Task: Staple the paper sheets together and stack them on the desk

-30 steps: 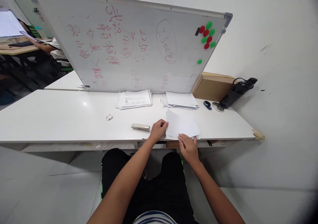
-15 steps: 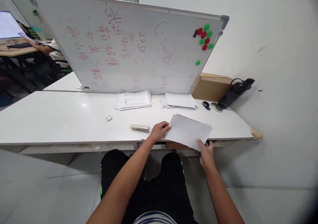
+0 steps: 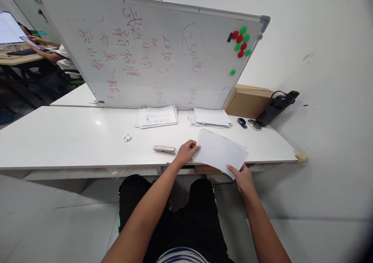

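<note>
Between my hands are white sheets of paper point(image 3: 220, 150), slightly fanned and tilted over the desk's front edge. My left hand point(image 3: 188, 153) pinches them at their left edge, the thumb on top. At the lower right corner my right hand point(image 3: 241, 175) grips them with the thumb above and the fingers underneath. A beige stapler point(image 3: 164, 149) lies on the desk just left of my left hand. Behind the sheets rests a stack of paper point(image 3: 211, 117), and a second stack with a printed top page point(image 3: 159, 116) sits to its left.
A whiteboard point(image 3: 171, 57) with red writing and magnets stands at the back of the white desk point(image 3: 72, 138). A small white ring-shaped item point(image 3: 127, 138) lies left. At right are a cardboard box point(image 3: 247, 101), black bottle point(image 3: 278, 107), mouse point(image 3: 254, 124) and watch point(image 3: 241, 122). Another person point(image 3: 62, 57) sits far left.
The sheets have tilted and shifted slightly upward at their far edge. My right thumb has slid left and inward over the paper. My left hand stays nearly in place.
</note>
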Available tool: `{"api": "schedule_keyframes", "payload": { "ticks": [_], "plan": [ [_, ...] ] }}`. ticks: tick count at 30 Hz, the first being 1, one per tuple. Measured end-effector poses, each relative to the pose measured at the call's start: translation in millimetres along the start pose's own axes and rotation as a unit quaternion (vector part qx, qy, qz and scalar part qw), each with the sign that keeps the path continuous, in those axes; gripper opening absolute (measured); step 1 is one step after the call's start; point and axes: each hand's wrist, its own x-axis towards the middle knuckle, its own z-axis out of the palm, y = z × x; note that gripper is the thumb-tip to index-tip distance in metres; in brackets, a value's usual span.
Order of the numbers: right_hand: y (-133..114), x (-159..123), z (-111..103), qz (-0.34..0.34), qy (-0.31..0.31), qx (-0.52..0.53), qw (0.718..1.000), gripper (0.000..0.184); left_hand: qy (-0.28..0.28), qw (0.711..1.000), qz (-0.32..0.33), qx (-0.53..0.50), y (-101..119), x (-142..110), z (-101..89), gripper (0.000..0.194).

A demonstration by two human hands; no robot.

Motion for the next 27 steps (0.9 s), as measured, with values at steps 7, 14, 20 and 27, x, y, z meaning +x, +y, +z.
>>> {"api": "schedule_keyframes", "payload": {
  "ticks": [7,14,20,27],
  "plan": [
    [-29.0,16.6,35.0,-0.144,-0.052,-0.039,0.987,0.031,0.064,0.986,-0.021,-0.156,5.4,-0.8,-3.1,0.044],
    [-20.5,36.3,55.6,-0.121,0.003,0.059,0.991,0.046,0.088,0.978,-0.061,-0.181,8.0,-3.3,-3.5,0.052],
    [-20.6,43.0,63.2,-0.065,-0.002,0.022,0.998,0.053,0.063,0.991,-0.058,-0.107,6.2,-6.2,1.7,0.046],
    [-24.3,39.0,70.2,-0.060,-0.031,-0.145,0.987,0.048,0.097,0.994,-0.030,-0.048,3.3,-5.9,3.8,0.041]
  ]
}}
